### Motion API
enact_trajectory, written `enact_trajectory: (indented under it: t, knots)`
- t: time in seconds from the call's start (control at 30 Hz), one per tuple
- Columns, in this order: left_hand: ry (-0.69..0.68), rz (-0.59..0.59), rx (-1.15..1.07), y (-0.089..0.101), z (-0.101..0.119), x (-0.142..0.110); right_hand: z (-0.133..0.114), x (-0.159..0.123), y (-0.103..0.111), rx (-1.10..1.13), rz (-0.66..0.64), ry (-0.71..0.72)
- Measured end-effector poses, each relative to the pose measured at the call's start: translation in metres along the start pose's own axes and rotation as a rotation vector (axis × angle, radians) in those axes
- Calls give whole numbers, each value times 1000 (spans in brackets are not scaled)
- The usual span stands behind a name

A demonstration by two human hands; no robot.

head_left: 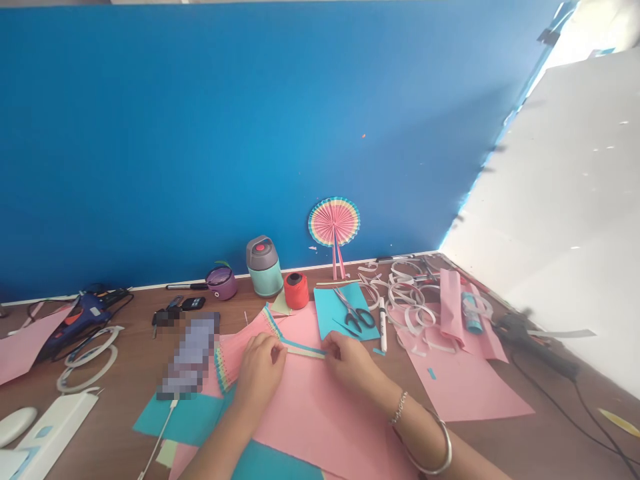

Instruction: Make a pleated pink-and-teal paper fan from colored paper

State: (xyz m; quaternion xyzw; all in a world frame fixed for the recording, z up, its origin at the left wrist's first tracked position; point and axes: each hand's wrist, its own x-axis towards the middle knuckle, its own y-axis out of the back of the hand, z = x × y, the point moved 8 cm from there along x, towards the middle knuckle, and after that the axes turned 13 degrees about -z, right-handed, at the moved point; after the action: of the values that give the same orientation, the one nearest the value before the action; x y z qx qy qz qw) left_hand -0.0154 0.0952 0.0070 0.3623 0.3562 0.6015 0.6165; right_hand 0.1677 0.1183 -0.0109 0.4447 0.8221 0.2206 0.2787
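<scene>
A large pink paper sheet (300, 407) lies before me, with a blue and cream paper strip (305, 350) along its far edge. My left hand (263, 370) is closed, thumb and fingers pinched on the sheet's edge at the strip's left part. At the strip's right end, my right hand (347, 363) also pinches the edge, its fingertips curled together. Left of and partly behind my left hand sits a pleated pink paper piece (245, 337) with blue and cream borders. Open black-handled scissors (357, 317) rest on a blue paper sheet (325, 307) beyond my right hand.
Against the blue wall stands a round pleated paper fan (334, 223). Near it are a red spool (297, 291) and a teal flask (265, 270). Curled paper strips (407, 297), a white marker (383, 323) and a glue gun (535, 347) lie right; a phone (190, 357) lies left.
</scene>
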Motion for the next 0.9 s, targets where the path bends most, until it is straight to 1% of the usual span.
enact_trajectory:
  t: [0.07,0.23,0.3,0.4,0.53,0.63,0.8,0.9]
  knots:
    - [-2,-42,-59,-3,5,-5,2,0,1,22,-33,20]
    - [65,-149,-181,-6,10,-19,6,0,7,28,-74,79]
    - [95,-169,-240,-5,5,-21,5,-2,7,14,-93,77]
    - [154,-168,-334,-2,-12,-17,-2,-6,6,2,-118,78]
    - [201,-225,-467,-9,-29,-5,-9,-9,3,-19,-98,78]
    - [253,-254,-486,-14,-34,-4,-7,-8,1,-45,-90,48]
    - [317,-314,-523,-16,-32,-14,-6,-6,-2,-67,-89,27]
    - [352,-330,-512,-18,-34,-17,-7,-5,-3,-91,-72,12]
